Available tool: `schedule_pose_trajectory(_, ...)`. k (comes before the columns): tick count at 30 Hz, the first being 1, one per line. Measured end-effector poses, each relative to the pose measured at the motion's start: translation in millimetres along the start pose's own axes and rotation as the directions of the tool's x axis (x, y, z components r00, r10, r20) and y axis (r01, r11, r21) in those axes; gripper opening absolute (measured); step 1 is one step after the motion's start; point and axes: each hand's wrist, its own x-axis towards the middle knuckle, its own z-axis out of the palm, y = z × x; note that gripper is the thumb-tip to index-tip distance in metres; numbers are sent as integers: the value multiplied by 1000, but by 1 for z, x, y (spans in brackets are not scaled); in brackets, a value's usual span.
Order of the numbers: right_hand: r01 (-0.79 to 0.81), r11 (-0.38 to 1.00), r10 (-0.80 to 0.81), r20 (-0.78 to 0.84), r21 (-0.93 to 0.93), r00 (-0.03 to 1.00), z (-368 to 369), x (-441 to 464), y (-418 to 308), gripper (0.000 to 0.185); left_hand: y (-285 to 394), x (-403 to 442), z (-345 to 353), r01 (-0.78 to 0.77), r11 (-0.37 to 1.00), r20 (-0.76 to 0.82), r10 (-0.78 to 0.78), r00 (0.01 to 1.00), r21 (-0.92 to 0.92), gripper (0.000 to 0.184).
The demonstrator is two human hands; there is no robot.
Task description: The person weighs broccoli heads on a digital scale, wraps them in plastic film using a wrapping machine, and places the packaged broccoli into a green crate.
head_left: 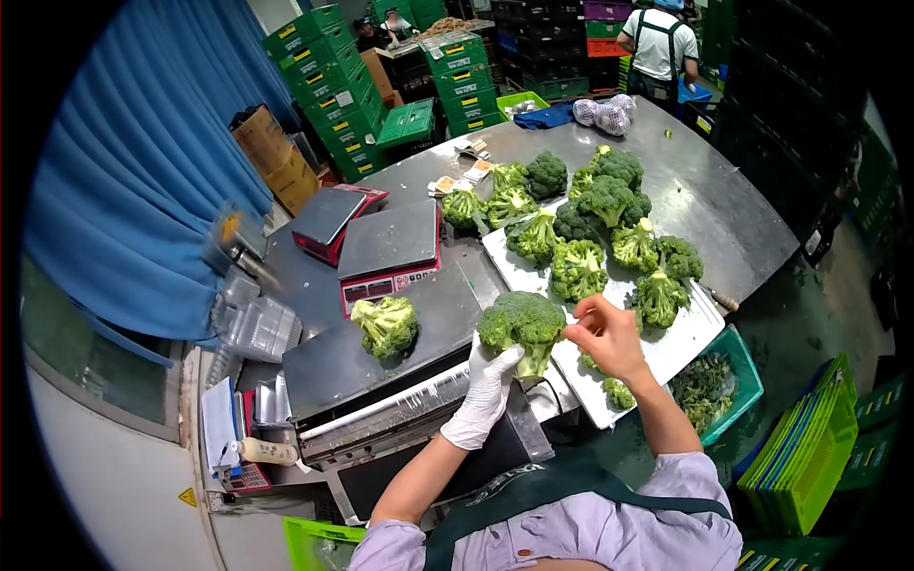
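My left hand (488, 385), in a white glove, holds a broccoli head (522, 324) upright by its stem, over the near edge of the work surface. Bare, my right hand (606, 335) is just right of that head with its thumb and fingertips pinched together; what is between them, if anything, is too small to tell. Several broccoli heads (578, 269) lie on and behind the white board (679, 350). One more broccoli (386, 326) rests on the metal plate at the left, in front of the red scale (390, 243).
A knife handle (721, 298) sticks out at the board's right edge. Below is a teal crate (747, 379) of trimmings. Plastic trays (262, 328) and a bottle (268, 451) stand left. Green crates (345, 105) are stacked behind; another person (657, 46) stands at the back right.
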Motion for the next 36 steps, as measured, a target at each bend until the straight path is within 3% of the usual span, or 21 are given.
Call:
schedule_pose_trajectory(2,-90,995,93,74,-43,993,16,-4,6,43,-6,-3,-1,-90,994,-10,91,996,65,60)
schedule_pose_trajectory(3,25,999,-24,16,-44,1000,25,-8,10,40,-11,-4,-2,-225,959,-15,231,973,170,62)
schedule_pose_trajectory(4,25,999,-25,13,-42,1000,32,-9,11,40,-15,-5,-1,-350,896,-6,366,931,273,64)
schedule_pose_trajectory(7,14,964,-9,-23,264,1000,47,-14,9,24,-22,-1,-7,-362,898,-96,395,914,249,71)
schedule_pose_trajectory(10,-47,899,71,-38,436,997,56,-21,-1,26,-20,0,-8,-362,914,-145,389,910,183,74)
schedule_pose_trajectory(12,-31,904,56,-47,426,997,60,-22,4,20,-14,-4,1,-348,937,-226,347,910,40,73)
schedule_pose_trajectory(20,48,889,26,-156,456,987,68,-28,13,17,-3,1,-3,-333,939,-237,345,908,92,65)
schedule_pose_trajectory(22,95,934,-41,-162,345,986,65,-26,16,13,-3,0,-3,-338,939,-231,344,910,66,63)
schedule_pose_trajectory(24,-13,882,29,-26,471,999,52,-24,12,16,-2,-2,-3,-306,947,-239,320,917,94,64)
schedule_pose_trajectory(26,-82,734,60,57,674,997,46,-25,9,17,3,-5,3,-362,929,-177,370,912,75,60)
schedule_pose_trajectory(28,71,898,-30,-100,435,995,44,-29,7,22,11,-7,6,-209,962,-225,168,960,-176,56)
schedule_pose_trajectory(30,299,949,-268,-238,104,933,38,-28,-4,23,10,-5,1,-212,970,-215,184,959,-116,49)
schedule_pose_trajectory(31,310,947,-270,-321,82,908,38,-26,-4,16,8,-2,-4,-105,968,-192,61,979,-229,49)
schedule_pose_trajectory(32,233,971,-209,-275,57,938,33,-27,-2,14,10,-2,-3,6,941,-154,-62,986,-338,49)
schedule_pose_trajectory(34,133,981,-95,-249,139,964,30,-25,3,14,12,-4,5,20,953,-131,-62,989,-303,50)
schedule_pose_trajectory(35,133,981,-94,-255,140,962,28,-23,0,14,15,-5,10,61,939,-108,-102,989,-337,51)
schedule_pose_trajectory(36,266,963,-244,-282,43,928,26,-22,-6,16,16,-6,13,101,923,-84,-142,986,-371,52)
